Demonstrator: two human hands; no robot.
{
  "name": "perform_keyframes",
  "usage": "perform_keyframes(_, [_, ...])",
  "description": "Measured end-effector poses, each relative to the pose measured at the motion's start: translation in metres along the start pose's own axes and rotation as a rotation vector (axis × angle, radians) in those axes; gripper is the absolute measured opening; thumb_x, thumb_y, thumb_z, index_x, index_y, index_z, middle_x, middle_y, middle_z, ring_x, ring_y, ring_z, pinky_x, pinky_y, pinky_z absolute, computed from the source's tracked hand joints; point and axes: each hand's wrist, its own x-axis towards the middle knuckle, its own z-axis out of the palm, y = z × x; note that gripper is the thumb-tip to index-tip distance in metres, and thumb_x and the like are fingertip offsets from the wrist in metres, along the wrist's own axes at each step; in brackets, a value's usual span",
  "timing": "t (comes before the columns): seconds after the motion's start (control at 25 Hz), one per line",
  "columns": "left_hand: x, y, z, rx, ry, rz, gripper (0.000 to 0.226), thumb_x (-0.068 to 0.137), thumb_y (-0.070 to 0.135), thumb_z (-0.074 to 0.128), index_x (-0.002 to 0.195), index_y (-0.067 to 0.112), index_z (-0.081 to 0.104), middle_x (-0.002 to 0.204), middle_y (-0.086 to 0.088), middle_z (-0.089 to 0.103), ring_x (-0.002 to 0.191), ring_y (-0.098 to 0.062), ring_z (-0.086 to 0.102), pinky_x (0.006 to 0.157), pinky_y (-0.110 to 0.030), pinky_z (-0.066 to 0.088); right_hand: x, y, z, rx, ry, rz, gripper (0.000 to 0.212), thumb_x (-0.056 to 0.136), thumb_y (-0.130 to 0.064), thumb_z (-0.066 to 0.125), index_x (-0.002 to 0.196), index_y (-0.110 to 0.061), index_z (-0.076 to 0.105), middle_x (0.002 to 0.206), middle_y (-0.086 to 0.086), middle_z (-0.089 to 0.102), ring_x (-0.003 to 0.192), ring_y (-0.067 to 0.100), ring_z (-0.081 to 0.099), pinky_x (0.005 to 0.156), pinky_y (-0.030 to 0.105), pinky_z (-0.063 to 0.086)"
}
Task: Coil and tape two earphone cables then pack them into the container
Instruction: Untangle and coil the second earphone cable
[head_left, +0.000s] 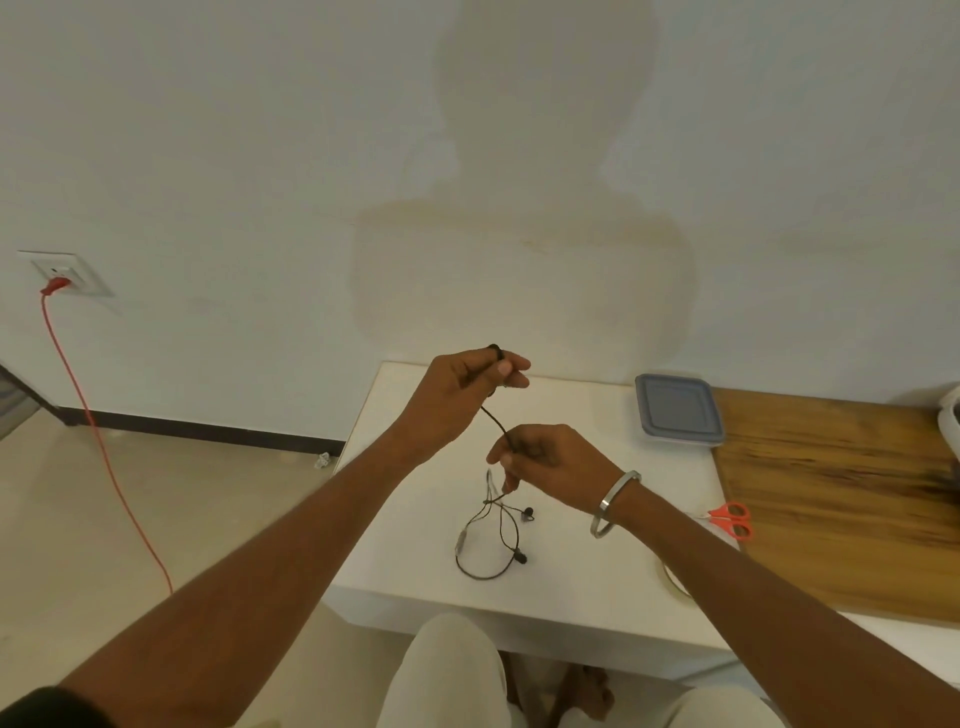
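My left hand (462, 387) is raised above the white table (415, 519) and pinches one end of a black earphone cable (496, 423). A short loop of cable pokes up above its fingers. My right hand (540, 460), lower and to the right, grips the same cable further along; a taut stretch runs between the two hands. The rest of the cable (488, 540) hangs down from my right hand and lies in loose loops on the table, with two earbuds at its right side. A grey-lidded container (678, 409) sits shut at the table's far right.
Orange-handled scissors (732, 519) lie at the edge of a wooden board (841, 499) on the right. A tape roll (675, 579) shows partly under my right forearm. A red cord (104, 452) runs from a wall socket (62, 273) down across the floor at left.
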Motion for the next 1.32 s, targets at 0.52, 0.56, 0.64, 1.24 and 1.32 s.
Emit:
perform_keyframes(0.52, [-0.002, -0.006, 0.003, 0.204, -0.24, -0.138, 0.037, 0.105, 0.017, 0.035, 0.1, 0.008, 0.071, 0.079, -0.015, 0.063, 0.078, -0.019, 0.068, 0.075, -0.021, 0.044, 0.011, -0.016, -0.049, -0.05, 0.376, -0.134, 0.009, 0.09, -0.018, 0.058, 0.092, -0.015, 0.066, 0.055, -0.015, 0.058, 0.044, 0.008, 0.052, 0.045, 0.02, 0.048])
perform_keyframes(0.56, [-0.003, -0.003, 0.004, 0.151, -0.254, -0.15, 0.04, 0.105, 0.016, 0.032, 0.099, 0.006, 0.07, 0.076, -0.014, 0.059, 0.076, -0.019, 0.067, 0.073, -0.02, 0.043, 0.014, -0.017, -0.051, -0.064, 0.388, -0.14, 0.009, 0.09, -0.018, 0.058, 0.092, -0.015, 0.066, 0.055, -0.019, 0.058, 0.044, 0.007, 0.051, 0.044, 0.018, 0.045])
perform_keyframes(0.64, [-0.005, 0.003, 0.006, 0.061, -0.276, -0.166, 0.044, 0.106, 0.018, 0.029, 0.094, 0.006, 0.07, 0.068, -0.007, 0.053, 0.073, -0.02, 0.066, 0.077, -0.021, 0.045, 0.019, -0.019, -0.053, -0.077, 0.402, -0.148, 0.009, 0.091, -0.018, 0.057, 0.092, -0.015, 0.065, 0.058, -0.027, 0.059, 0.045, 0.004, 0.051, 0.045, 0.013, 0.042])
perform_keyframes(1.24, [-0.004, 0.028, 0.013, -0.71, -0.118, -0.151, 0.034, 0.105, 0.018, 0.031, 0.097, 0.004, 0.062, 0.081, -0.006, 0.067, 0.086, -0.027, 0.071, 0.087, -0.039, 0.057, 0.02, -0.003, -0.02, -0.074, 0.23, -0.021, 0.034, 0.098, -0.028, 0.038, 0.072, -0.022, 0.06, 0.06, -0.001, 0.064, 0.052, 0.006, 0.061, 0.062, 0.024, 0.051])
perform_keyframes(1.32, [-0.001, 0.027, 0.015, -0.742, -0.067, -0.135, 0.034, 0.105, 0.017, 0.033, 0.1, 0.003, 0.063, 0.084, -0.007, 0.071, 0.09, -0.028, 0.072, 0.091, -0.04, 0.056, 0.017, -0.003, -0.01, -0.06, 0.144, -0.02, 0.032, 0.099, -0.028, 0.038, 0.079, -0.026, 0.062, 0.064, 0.001, 0.066, 0.056, 0.007, 0.064, 0.064, 0.027, 0.055])
